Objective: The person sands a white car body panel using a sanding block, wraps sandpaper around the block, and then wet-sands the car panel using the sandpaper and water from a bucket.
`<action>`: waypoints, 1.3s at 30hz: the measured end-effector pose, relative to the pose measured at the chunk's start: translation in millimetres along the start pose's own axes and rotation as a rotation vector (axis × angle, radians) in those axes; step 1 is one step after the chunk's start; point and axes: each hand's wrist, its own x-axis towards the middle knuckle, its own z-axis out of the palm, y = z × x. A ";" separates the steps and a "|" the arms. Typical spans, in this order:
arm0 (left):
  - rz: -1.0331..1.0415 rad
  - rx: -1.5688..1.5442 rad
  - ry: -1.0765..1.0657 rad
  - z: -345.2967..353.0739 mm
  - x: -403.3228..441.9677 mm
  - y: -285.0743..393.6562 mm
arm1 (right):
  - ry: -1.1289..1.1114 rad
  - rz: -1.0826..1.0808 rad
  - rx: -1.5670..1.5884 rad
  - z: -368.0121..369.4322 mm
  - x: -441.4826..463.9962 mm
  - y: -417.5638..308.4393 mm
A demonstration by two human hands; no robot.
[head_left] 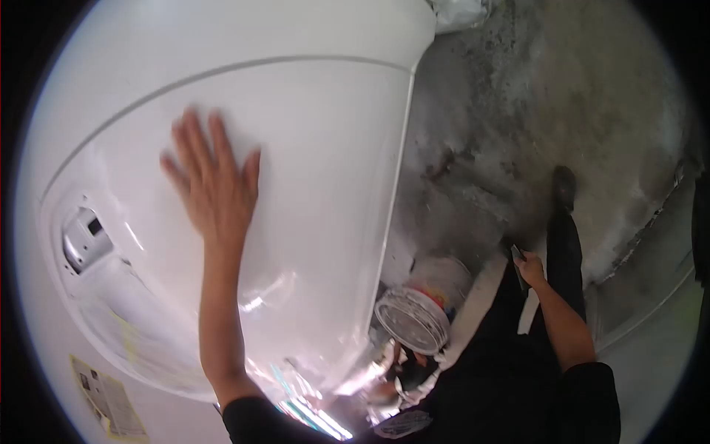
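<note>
My left hand (214, 177) lies with its fingers spread against a glossy white curved body panel (318, 163), on the upper left. Nothing is held in it. Low on the right, beside my dark trousers, my right hand (530, 268) is closed round a thin dark flat tool (519, 268). What exactly the tool is cannot be made out. A recessed opening (87, 240) with a metal part inside sits in the panel to the left of my left hand.
A white bucket (414, 318) lies near the panel's lower right edge. Crumpled shiny sheeting (384, 370) is below it. Stained concrete floor (606, 111) spreads at the right. A printed sheet (109, 399) is at the lower left.
</note>
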 end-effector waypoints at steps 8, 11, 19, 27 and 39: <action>0.168 -1.301 0.022 0.3 -56.5 322.9 | 0.256 0.226 0.001 -246.4 6.2 48.7; -0.149 -1.784 -0.242 -51.8 -202.0 391.8 | 0.502 0.321 0.095 -289.0 -10.6 68.7; -0.457 -1.565 -0.911 -76.7 -520.2 615.9 | 0.524 0.332 0.051 -319.0 -86.3 26.5; -0.103 -1.617 -1.017 -84.1 -514.6 668.2 | 0.417 0.011 -0.631 -260.4 -151.2 22.5; -1.303 -2.178 -0.576 -57.8 -570.8 540.9 | 0.548 -0.242 -0.252 -166.3 -201.7 -28.1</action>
